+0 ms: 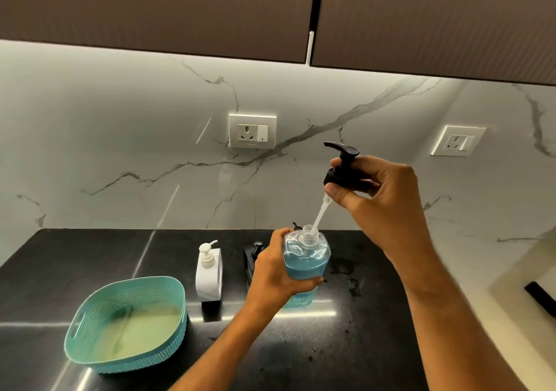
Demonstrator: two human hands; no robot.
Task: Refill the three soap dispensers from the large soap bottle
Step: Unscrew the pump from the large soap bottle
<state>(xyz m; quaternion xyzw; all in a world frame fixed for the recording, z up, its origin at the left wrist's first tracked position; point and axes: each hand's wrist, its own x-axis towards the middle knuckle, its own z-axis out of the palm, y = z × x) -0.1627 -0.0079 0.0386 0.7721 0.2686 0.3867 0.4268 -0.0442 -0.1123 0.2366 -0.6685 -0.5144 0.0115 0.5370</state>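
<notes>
My left hand (275,273) grips a clear bottle of blue soap (305,263), held a little above the black counter with its neck open. My right hand (373,189) holds the black pump head (343,168) lifted above that bottle; the pump's clear tube (319,216) slants down and its tip sits in the open neck. A white pump dispenser (209,272) stands on the counter to the left. A black dispenser (252,257) stands behind my left hand, mostly hidden. Another small black pump tip (297,226) peeks out behind the bottle's neck.
A teal plastic basket (90,309) sits at the counter's front left. The black counter (376,315) meets a marble wall with two sockets (252,131) (458,141). Brown cabinets hang overhead. A pale ledge with a black handle (540,297) lies at the right edge.
</notes>
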